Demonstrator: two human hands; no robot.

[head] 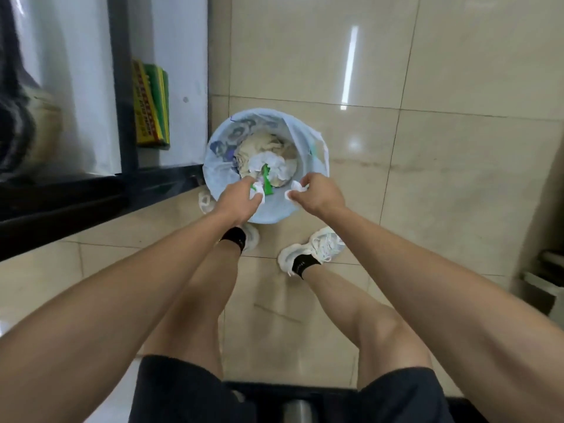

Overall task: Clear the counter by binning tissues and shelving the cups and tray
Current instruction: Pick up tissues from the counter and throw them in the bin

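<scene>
Two wads of white tissue, one in each hand, both held over the open bin. The tissue in my left hand sits pinched between fingertips and thumb, with a green scrap showing just beside it. My left hand has a narrow grip closed on that wad, above the near left part of the bin mouth. The tissue in my right hand pokes out white on the thumb side; my right hand is curled tight around it, above the near right rim.

Bin: round, pale blue, lined with a thin plastic bag folded over the rim. Inside, crumpled white and beige paper and a green wrapper.

Bin stands on glossy beige floor tiles, close against the dark edge of the table on my left. A yellow-and-green box stands on a white shelf beyond that edge.

My white shoes with black socks are planted just short of the bin, the left one partly hidden under my forearm.
</scene>
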